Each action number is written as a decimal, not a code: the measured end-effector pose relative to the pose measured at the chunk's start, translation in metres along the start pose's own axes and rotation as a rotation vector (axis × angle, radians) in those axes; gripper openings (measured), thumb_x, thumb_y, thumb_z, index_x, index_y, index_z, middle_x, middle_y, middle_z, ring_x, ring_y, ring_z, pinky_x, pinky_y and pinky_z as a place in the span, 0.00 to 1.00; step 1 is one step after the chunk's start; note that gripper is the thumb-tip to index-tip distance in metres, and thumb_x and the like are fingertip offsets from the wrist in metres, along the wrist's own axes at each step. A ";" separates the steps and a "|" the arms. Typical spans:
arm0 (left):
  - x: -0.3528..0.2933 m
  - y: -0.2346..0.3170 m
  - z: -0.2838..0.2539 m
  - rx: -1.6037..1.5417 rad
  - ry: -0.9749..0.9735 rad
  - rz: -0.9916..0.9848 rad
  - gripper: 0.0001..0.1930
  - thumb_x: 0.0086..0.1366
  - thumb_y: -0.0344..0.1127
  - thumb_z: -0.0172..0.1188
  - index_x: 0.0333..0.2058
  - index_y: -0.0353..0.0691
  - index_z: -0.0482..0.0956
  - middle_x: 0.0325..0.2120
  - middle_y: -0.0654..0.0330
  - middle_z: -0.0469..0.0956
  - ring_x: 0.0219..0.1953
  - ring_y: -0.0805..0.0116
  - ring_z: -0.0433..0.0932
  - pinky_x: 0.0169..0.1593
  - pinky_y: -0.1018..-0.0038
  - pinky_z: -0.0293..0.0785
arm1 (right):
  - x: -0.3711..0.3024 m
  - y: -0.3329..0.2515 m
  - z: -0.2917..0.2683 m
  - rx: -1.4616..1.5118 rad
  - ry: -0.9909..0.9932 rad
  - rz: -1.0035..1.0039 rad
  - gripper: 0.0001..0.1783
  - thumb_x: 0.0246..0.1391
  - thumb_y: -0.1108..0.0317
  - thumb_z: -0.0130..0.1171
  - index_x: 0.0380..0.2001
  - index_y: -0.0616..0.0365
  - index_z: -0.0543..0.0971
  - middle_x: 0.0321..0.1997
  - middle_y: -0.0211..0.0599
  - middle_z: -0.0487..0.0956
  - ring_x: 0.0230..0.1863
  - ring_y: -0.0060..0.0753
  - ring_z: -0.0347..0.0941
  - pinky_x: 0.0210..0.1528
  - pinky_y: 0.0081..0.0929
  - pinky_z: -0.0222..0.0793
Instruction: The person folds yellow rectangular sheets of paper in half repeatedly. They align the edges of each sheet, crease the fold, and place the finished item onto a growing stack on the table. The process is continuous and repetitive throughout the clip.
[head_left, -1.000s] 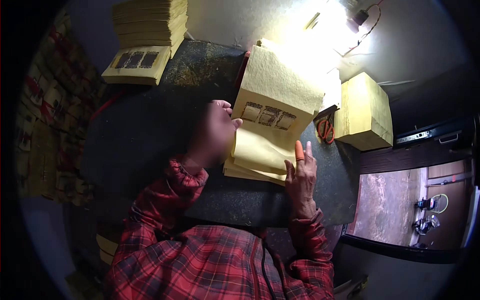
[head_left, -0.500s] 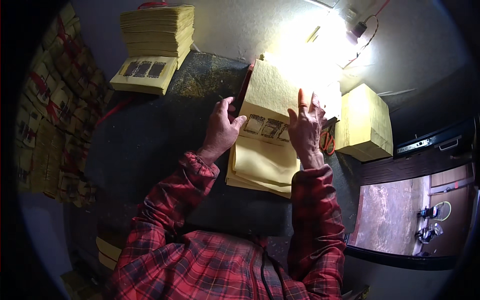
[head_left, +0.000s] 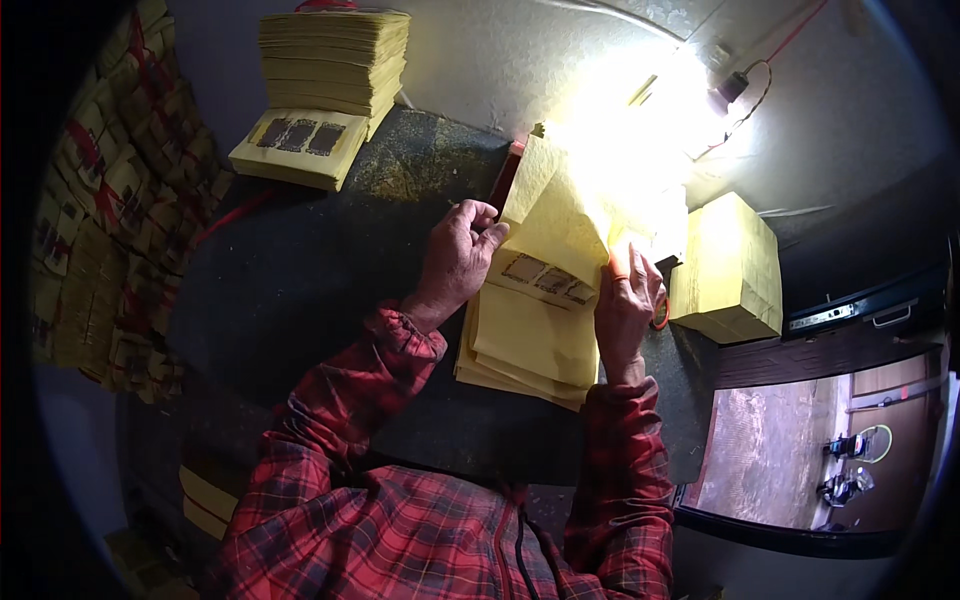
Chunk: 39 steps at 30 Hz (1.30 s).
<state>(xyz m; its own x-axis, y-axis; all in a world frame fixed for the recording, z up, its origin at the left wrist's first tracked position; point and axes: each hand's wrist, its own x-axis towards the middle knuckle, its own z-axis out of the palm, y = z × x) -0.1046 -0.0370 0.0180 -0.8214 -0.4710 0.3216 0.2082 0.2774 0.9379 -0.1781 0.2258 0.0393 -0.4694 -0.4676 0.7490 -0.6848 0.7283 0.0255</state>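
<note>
My right hand (head_left: 628, 305) has its fingers closed on the right edge of a yellow paper sheet (head_left: 563, 222), which bends up off the pile. At the pile's left edge, the curled fingers and thumb of my left hand (head_left: 455, 262) come together on the paper. Below the raised sheet shows a strip with dark printed frames (head_left: 545, 277). Nearer to me, loose yellow sheets (head_left: 532, 345) lie slightly fanned on the dark table (head_left: 300, 280). Orange-handled scissors (head_left: 661, 315) are partly hidden behind my right hand.
A tall stack of yellow paper (head_left: 335, 65) stands at the back left, with a printed bundle (head_left: 300, 145) before it. To the right is a yellow paper block (head_left: 728, 268). A bright lamp (head_left: 728, 92) glares above. Red-tied bundles (head_left: 110, 200) are piled at far left.
My right hand has come down and closed on the sheet's edge, and the sheet has bent upward. My left fingers have drawn together at the left edge. The view has shifted slightly.
</note>
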 end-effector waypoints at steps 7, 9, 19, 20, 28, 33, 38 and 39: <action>0.017 -0.004 0.004 0.095 0.027 -0.029 0.15 0.72 0.36 0.71 0.48 0.34 0.79 0.34 0.57 0.85 0.34 0.71 0.83 0.41 0.69 0.82 | -0.036 -0.028 -0.046 0.006 -0.134 0.048 0.15 0.65 0.70 0.67 0.54 0.55 0.85 0.61 0.48 0.83 0.58 0.53 0.79 0.61 0.50 0.70; 0.019 -0.008 0.006 0.112 0.079 0.023 0.13 0.70 0.34 0.72 0.47 0.34 0.80 0.33 0.57 0.85 0.34 0.70 0.84 0.41 0.69 0.82 | -0.047 -0.034 -0.052 -0.004 -0.336 0.062 0.16 0.63 0.65 0.68 0.52 0.54 0.86 0.61 0.47 0.84 0.55 0.50 0.80 0.60 0.51 0.69; 0.012 0.004 0.010 0.100 -0.001 0.035 0.07 0.68 0.29 0.71 0.41 0.35 0.82 0.32 0.58 0.86 0.33 0.71 0.84 0.40 0.70 0.82 | 0.042 -0.023 -0.007 -0.008 -0.209 0.087 0.31 0.60 0.59 0.71 0.66 0.50 0.80 0.71 0.61 0.74 0.71 0.62 0.68 0.72 0.59 0.60; 0.013 0.006 0.011 0.091 -0.008 0.020 0.07 0.68 0.29 0.71 0.40 0.35 0.82 0.32 0.58 0.86 0.33 0.71 0.84 0.40 0.69 0.82 | 0.050 -0.016 0.005 -0.063 -0.165 0.100 0.31 0.61 0.58 0.71 0.67 0.50 0.80 0.71 0.61 0.74 0.72 0.63 0.66 0.74 0.61 0.57; 0.018 0.008 0.010 0.011 -0.075 -0.109 0.08 0.71 0.33 0.70 0.39 0.35 0.82 0.28 0.54 0.86 0.30 0.64 0.86 0.38 0.66 0.82 | 0.039 0.016 0.046 -0.045 -0.009 0.055 0.20 0.64 0.62 0.69 0.57 0.52 0.87 0.69 0.52 0.78 0.71 0.63 0.68 0.79 0.65 0.52; 0.031 -0.004 0.012 -0.145 -0.133 -0.295 0.10 0.72 0.37 0.69 0.38 0.34 0.84 0.28 0.54 0.87 0.29 0.67 0.85 0.37 0.66 0.81 | 0.029 0.009 0.020 -0.067 -0.017 0.005 0.18 0.64 0.67 0.69 0.57 0.52 0.86 0.66 0.49 0.81 0.67 0.56 0.73 0.71 0.54 0.63; 0.037 0.008 0.011 -0.022 -0.150 -0.151 0.09 0.69 0.35 0.69 0.35 0.34 0.86 0.27 0.54 0.86 0.29 0.66 0.85 0.37 0.65 0.80 | 0.004 -0.004 -0.015 -0.001 0.001 0.022 0.17 0.65 0.70 0.68 0.56 0.55 0.86 0.64 0.49 0.83 0.63 0.52 0.78 0.65 0.47 0.69; 0.037 0.010 0.012 -0.005 -0.133 -0.123 0.09 0.69 0.35 0.69 0.35 0.34 0.86 0.27 0.53 0.86 0.29 0.66 0.85 0.37 0.65 0.80 | -0.001 -0.012 -0.026 -0.014 0.008 0.028 0.16 0.66 0.72 0.66 0.56 0.57 0.85 0.63 0.49 0.83 0.61 0.52 0.78 0.63 0.46 0.70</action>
<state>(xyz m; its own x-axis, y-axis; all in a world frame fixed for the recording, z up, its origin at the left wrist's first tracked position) -0.1394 -0.0418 0.0376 -0.9038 -0.3861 0.1843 0.1037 0.2202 0.9699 -0.1552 0.2307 0.0554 -0.4835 -0.4433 0.7548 -0.6639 0.7477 0.0139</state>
